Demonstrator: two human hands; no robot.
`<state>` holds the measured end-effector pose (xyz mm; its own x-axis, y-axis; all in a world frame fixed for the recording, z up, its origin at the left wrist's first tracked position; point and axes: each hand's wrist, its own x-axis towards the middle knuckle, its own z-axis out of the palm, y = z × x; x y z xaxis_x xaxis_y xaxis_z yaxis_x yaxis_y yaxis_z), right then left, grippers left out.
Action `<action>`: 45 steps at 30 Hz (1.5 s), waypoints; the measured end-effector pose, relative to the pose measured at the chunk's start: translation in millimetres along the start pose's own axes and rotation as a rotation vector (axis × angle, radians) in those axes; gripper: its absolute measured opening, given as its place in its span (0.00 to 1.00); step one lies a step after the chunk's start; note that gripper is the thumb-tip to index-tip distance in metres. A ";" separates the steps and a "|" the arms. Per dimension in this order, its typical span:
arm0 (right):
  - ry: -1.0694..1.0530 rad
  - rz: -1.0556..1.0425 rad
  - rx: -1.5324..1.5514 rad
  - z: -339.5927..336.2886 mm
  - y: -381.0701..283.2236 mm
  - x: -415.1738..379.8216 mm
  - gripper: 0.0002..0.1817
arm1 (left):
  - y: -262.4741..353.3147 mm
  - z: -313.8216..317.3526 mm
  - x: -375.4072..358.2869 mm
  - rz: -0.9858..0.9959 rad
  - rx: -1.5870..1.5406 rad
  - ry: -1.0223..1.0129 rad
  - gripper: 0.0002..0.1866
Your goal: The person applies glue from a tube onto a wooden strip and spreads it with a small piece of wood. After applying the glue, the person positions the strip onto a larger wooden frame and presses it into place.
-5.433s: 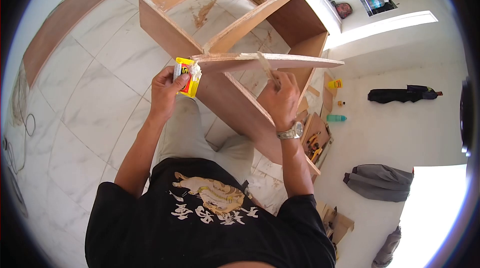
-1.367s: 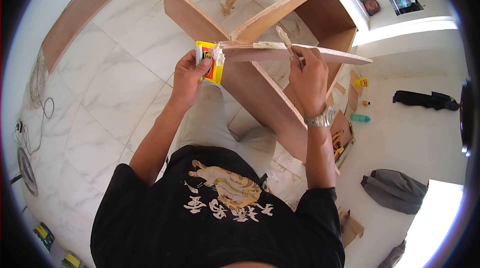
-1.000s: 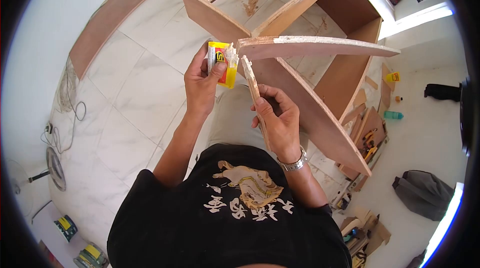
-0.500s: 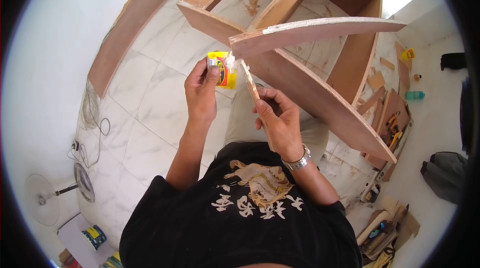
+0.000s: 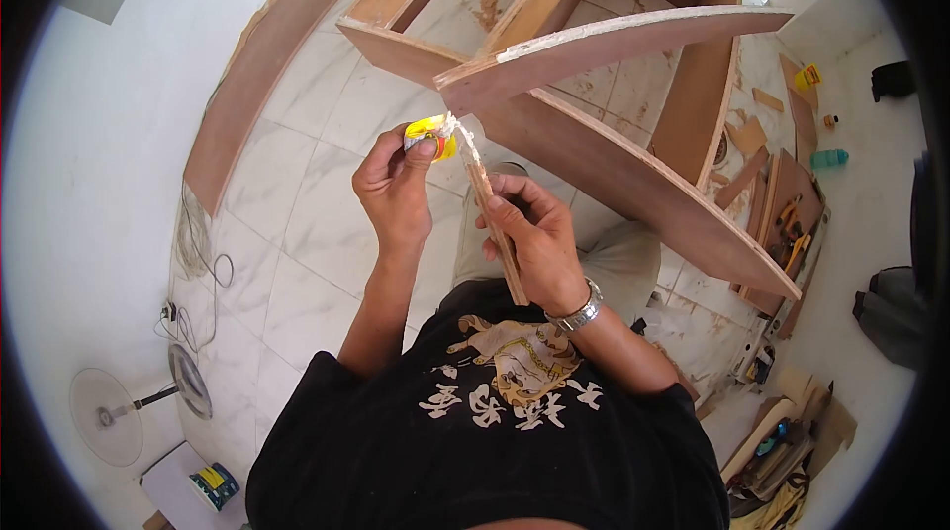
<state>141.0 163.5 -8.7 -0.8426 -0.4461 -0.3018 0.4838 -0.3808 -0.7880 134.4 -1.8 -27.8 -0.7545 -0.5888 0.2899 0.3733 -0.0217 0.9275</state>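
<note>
My left hand [image 5: 394, 195] is closed around a small yellow plastic tub [image 5: 424, 126] with red print, now tipped so its side is foreshortened. White paste clings to its rim. In my right hand [image 5: 542, 251] I grip a thin wooden stick [image 5: 477, 178], its upper end coated with the same paste and touching or very near the tub's edge. Just beyond both hands lies a curved wooden board [image 5: 604, 63], white paste spread along most of its top edge. It crosses a larger wooden frame [image 5: 633, 174] on the floor.
A long plywood strip [image 5: 262, 65] leans along the left wall, near a loose cable [image 5: 213, 278] and a fan [image 5: 188, 382]. To the right are tools [image 5: 794, 238], a teal bottle [image 5: 829, 159] and another yellow tub [image 5: 807, 76]. Wood scraps and shavings litter the tiled floor [image 5: 307, 223].
The yellow tub has tilted in my left hand, showing less of its side. My right hand and the stick have shifted slightly left. The whole view has moved a little.
</note>
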 end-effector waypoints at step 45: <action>-0.121 -0.042 0.057 -23.6 -46.2 41.1 0.10 | -51.6 -22.7 25.1 -0.380 -0.380 -0.043 0.08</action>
<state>78.4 181.8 2.7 -0.8294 -0.5218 -0.1994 0.4642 -0.4451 -0.7658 108.4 -33.8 -73.7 -0.8928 -0.4492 -0.0327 0.2327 -0.5222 0.8205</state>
